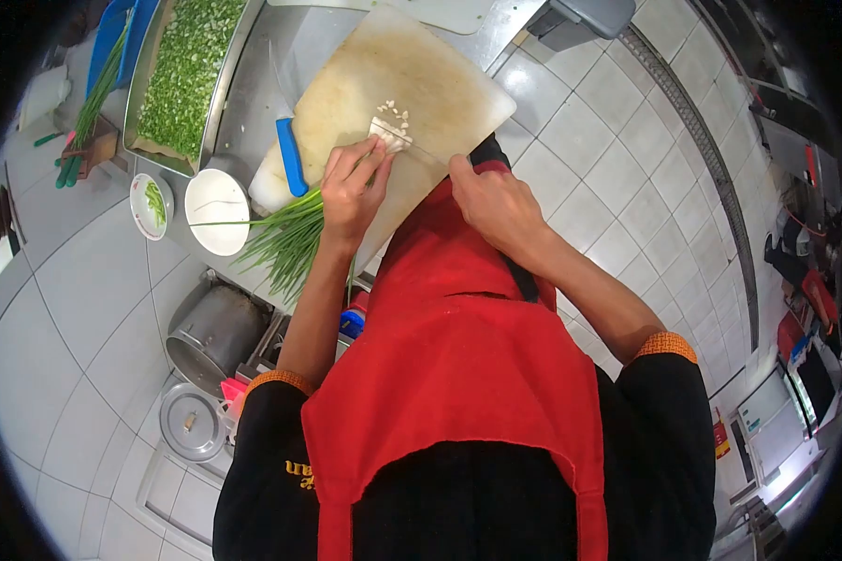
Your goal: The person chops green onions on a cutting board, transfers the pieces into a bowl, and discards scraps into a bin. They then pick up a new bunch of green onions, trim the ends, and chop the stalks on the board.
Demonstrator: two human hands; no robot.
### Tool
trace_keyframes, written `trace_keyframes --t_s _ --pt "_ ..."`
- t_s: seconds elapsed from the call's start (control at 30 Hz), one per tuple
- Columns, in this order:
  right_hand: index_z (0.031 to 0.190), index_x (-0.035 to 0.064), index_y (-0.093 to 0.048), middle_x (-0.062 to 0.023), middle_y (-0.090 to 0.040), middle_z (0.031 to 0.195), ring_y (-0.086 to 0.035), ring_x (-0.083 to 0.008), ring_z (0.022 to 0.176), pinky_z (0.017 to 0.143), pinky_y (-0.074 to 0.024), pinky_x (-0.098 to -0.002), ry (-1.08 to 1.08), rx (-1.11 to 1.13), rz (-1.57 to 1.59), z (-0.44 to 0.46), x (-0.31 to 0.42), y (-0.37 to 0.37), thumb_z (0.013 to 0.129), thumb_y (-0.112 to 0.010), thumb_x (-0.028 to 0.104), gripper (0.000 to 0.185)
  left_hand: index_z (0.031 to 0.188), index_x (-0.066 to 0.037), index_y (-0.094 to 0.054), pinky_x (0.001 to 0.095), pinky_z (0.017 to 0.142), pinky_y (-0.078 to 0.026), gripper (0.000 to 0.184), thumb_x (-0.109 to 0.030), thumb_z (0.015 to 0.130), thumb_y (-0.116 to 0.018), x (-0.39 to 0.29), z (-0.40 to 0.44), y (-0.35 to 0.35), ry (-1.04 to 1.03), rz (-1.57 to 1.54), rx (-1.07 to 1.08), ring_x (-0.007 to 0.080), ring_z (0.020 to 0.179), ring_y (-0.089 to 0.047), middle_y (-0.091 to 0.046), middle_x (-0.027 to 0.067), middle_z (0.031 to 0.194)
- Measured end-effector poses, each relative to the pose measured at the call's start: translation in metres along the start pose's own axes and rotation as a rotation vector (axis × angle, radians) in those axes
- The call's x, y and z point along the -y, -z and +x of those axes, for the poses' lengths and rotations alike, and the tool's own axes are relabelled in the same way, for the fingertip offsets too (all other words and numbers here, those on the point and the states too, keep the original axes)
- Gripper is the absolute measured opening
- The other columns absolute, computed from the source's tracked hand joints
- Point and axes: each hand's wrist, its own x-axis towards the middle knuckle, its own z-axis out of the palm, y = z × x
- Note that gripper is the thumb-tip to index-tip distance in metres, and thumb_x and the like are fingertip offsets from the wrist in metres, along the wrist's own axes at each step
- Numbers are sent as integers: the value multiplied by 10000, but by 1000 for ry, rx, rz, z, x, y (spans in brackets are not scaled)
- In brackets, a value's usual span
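On the worn cutting board [440, 65], my left hand [354, 187] is closed on the white ends of a bunch of green onions [288, 241], whose green leaves hang off to the left under my wrist. Small cut white pieces [395, 114] lie just beyond the bunch. My right hand [496, 204] is closed round a knife, its handle hidden in my fist; the thin blade [425, 151] reaches left to the white ends. A second knife with a blue handle [291, 157] lies at the board's left edge.
A metal tray [225, 86] of chopped green onion stands at the upper left. Near it are a white bowl [217, 213] and a smaller bowl [150, 206] with green pieces. A large pot [217, 323] stands below the counter. A grey bin [580, 21] is at the top.
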Motion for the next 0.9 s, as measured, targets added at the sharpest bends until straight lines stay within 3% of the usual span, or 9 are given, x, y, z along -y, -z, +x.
trace_keyframes --t_s 0.57,0.63,0.9 --pt "959 35 -428 -237 -643 677 -661 -421 653 562 -523 -525 19 -14 16 34 12 -9 920 -494 111 108 921 -23 -721 318 724 -531 276 42 673 -823 3 0 -4 9 -10 -13 241 843 -649 -701 83 972" --pt "1001 43 -457 -226 -681 775 -691 -399 719 599 -550 -512 -45 68 -27 21 7 -6 922 -461 108 102 918 -17 -720 318 720 -532 280 51 667 -822 3 -1 -5 5 -5 -31 239 838 -650 -700 88 969" --pt "948 66 -414 -219 -605 621 -625 -434 595 529 -493 -549 -112 133 -15 -39 -37 -2 924 -471 150 104 925 -35 -720 321 725 -534 263 21 685 -810 3 -2 -4 16 -8 -34 234 833 -640 -682 65 955"
